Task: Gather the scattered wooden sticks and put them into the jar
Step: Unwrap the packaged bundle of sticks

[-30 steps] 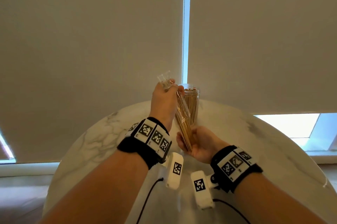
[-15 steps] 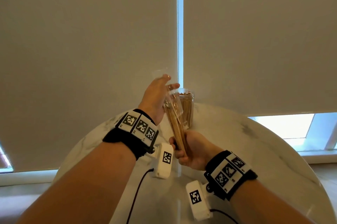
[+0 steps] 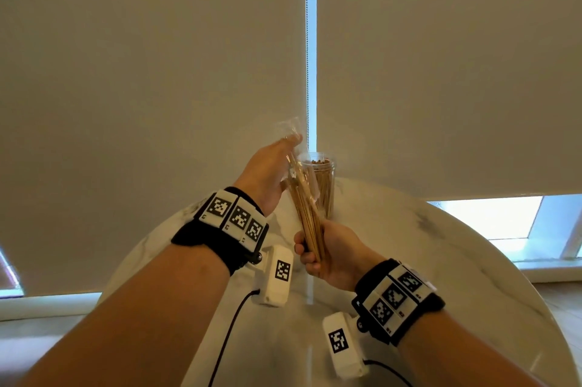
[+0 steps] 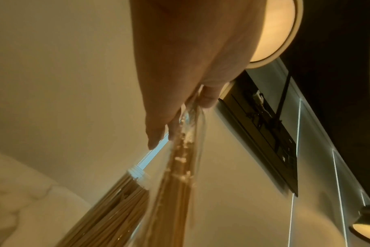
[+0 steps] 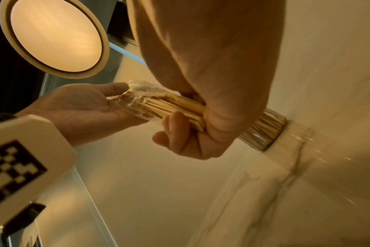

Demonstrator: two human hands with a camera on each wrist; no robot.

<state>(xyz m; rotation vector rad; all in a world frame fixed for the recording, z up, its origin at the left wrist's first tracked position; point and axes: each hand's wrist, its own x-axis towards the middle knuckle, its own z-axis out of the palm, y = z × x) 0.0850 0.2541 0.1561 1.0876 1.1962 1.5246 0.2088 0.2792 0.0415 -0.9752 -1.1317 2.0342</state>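
I see the right hand [image 3: 330,256] fisted around the lower end of a bundle of sticks [image 3: 307,213], fingers and thumb curled tight; the right wrist view shows the same grip [image 5: 201,130], with the sticks [image 5: 171,105] emerging from the top of the fist. The bundle stands tilted, its upper end leaning toward the left hand [image 3: 267,172]. A clear wrapper [image 3: 291,134] covers the upper part of the bundle and sticks out past the left fingertips. The left hand is around that upper part: in the right wrist view its palm [image 5: 80,103] is turned up and mostly open, with the wrapper [image 5: 137,90] lying against the fingers. In the left wrist view the fingers [image 4: 158,127] run along the wrapper [image 4: 188,120], with the thumb on the other side of it; I read this as a light pinch on the wrapper, though the frame is blurred. Both hands are held above the table [image 3: 441,260]. The jar [image 3: 321,178] stands upright near the table's far edge, just behind the bundle, already full of sticks and open at the top; neither hand touches it. Behind the table hang two blinds [image 3: 157,71].
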